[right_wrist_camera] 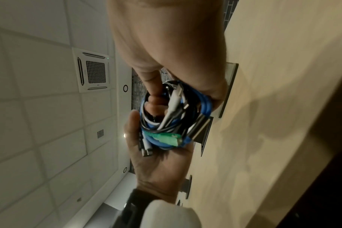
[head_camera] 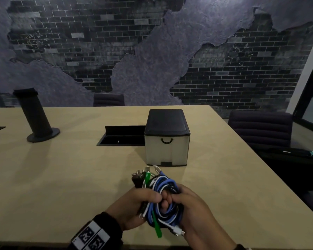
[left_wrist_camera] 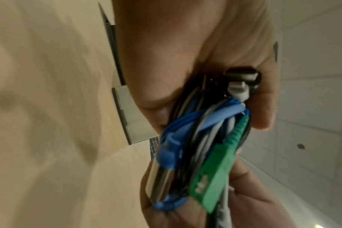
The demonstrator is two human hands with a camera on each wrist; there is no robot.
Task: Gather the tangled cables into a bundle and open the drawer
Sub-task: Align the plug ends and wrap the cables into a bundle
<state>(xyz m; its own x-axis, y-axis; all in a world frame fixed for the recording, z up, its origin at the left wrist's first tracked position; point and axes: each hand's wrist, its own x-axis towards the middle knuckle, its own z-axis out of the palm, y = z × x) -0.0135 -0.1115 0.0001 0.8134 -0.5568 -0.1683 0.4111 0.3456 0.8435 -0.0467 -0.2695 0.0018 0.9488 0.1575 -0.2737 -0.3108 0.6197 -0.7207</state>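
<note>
A coiled bundle of blue, white, black and green cables (head_camera: 163,199) is held above the near part of the table between both hands. My left hand (head_camera: 139,206) grips its left side, thumb across the top. My right hand (head_camera: 190,210) wraps the right side, with fingers through the coil. Plugs stick out at the far end, and a green connector (head_camera: 157,226) hangs at the near end. The wrist views show the cable bundle (left_wrist_camera: 205,138) (right_wrist_camera: 174,117) close up in curled fingers. The small drawer box (head_camera: 167,139), black top, grey front with a black handle (head_camera: 167,141), stands shut beyond the bundle.
An open black cable hatch (head_camera: 121,136) is set in the wooden table (head_camera: 61,168) left of the box. A black pop-up tower (head_camera: 36,118) stands at the far left. Dark chairs (head_camera: 260,129) sit at the right and far edges.
</note>
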